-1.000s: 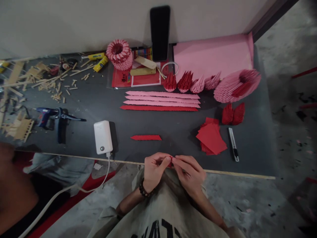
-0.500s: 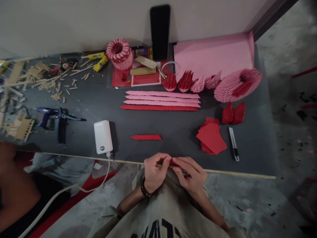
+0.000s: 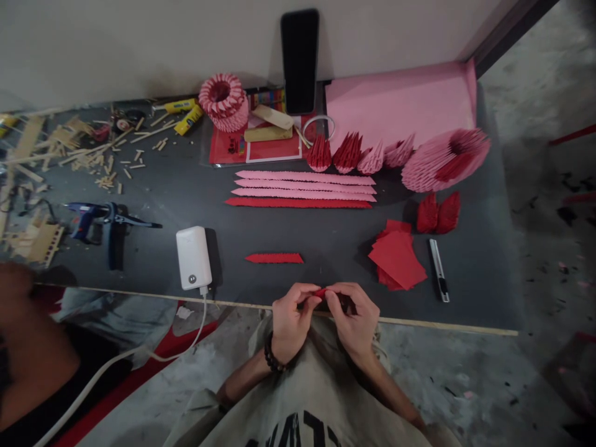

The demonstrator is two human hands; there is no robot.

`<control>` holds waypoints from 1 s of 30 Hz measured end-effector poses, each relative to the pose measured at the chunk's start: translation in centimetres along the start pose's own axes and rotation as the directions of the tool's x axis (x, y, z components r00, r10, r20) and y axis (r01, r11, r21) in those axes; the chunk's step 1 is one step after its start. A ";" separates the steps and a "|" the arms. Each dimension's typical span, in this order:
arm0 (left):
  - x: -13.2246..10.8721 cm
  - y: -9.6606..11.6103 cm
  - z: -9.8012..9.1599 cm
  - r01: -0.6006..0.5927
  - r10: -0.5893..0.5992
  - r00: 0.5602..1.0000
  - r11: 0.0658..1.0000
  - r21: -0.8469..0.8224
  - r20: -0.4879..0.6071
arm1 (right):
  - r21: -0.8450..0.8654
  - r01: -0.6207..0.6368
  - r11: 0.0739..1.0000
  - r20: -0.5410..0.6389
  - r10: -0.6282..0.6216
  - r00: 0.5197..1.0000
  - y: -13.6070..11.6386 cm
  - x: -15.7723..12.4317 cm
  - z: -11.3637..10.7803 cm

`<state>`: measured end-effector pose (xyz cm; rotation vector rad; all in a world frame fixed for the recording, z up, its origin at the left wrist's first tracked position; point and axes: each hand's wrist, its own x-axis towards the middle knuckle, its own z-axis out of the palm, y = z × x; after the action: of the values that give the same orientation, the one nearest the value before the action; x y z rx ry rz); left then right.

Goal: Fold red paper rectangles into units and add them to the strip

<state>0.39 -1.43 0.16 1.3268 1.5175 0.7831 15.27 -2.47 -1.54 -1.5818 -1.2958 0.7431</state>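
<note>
Between my two hands, at the table's front edge, is a small folded piece of red paper (image 3: 321, 292), mostly covered by fingers. My left hand (image 3: 292, 320) pinches its left end, and my right hand (image 3: 354, 316) pinches the right end. Beyond them lies a short red strip of interlocked folded paper (image 3: 274, 257). Farther back, several long pink paper strips (image 3: 305, 183) and a long red strip (image 3: 298, 203) lie parallel. A stack of red paper sheets (image 3: 398, 257) spreads out to the right, beside a utility knife (image 3: 439, 270).
Pink and red folded-paper bundles (image 3: 444, 161) line the back right. A phone (image 3: 299, 62) leans on the wall. A white power bank (image 3: 193, 257) with a cable, a blue glue gun (image 3: 86, 218) and wood scraps occupy the left. Another person's arm (image 3: 32, 347) is at lower left.
Both hands have risen slightly toward the table. My right hand has shifted left and its fingers have curled in, leaving more of the red paper piece visible between the fingertips.
</note>
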 end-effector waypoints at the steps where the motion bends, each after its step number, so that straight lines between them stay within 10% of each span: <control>1: 0.0 -0.1 0.1 -0.009 0.009 1.000 1.000 0.017 -0.010 | 0.009 -0.006 1.000 0.012 0.006 1.000 0.0 0.0 -0.1; 14: 0.2 -0.1 0.3 -0.223 0.231 0.969 0.970 0.094 -0.090 | 0.196 -0.172 0.965 0.019 0.172 0.985 0.1 -0.1 0.8; 21: -0.4 0.0 0.7 -0.001 -0.018 0.977 0.996 -0.092 -0.211 | 0.410 -0.300 0.861 0.087 0.290 0.953 -0.3 -0.8 1.3; 30: -1.0 0.8 1.4 0.071 -0.102 0.986 0.972 -0.223 -0.131 | 0.270 -0.130 0.954 -0.004 0.136 0.991 -0.7 -0.8 0.3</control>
<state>1.96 -2.37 0.66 1.0545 1.5403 0.9745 14.52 -3.19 -1.15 -1.4599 -1.0296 0.9416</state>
